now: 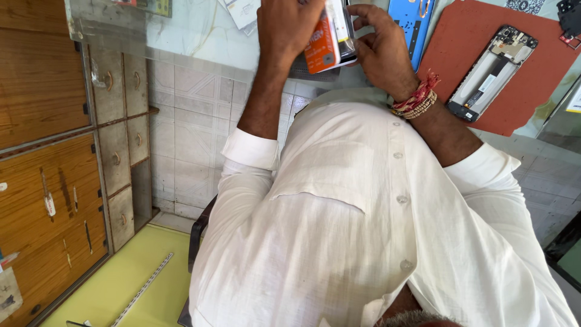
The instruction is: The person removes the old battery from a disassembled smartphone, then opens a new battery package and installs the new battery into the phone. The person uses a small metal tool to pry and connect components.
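Hands: left hand (289,27), right hand (378,51) gripping one orange box (324,39).

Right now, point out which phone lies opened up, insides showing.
The phone on the red mat: its back is off. The blue one shows a plain panel; the orange-labelled one is gripped by the left hand and right hand.

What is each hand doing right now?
Left hand: closed on the orange and white box, gripping it from above.
Right hand: holding the same box's other side.
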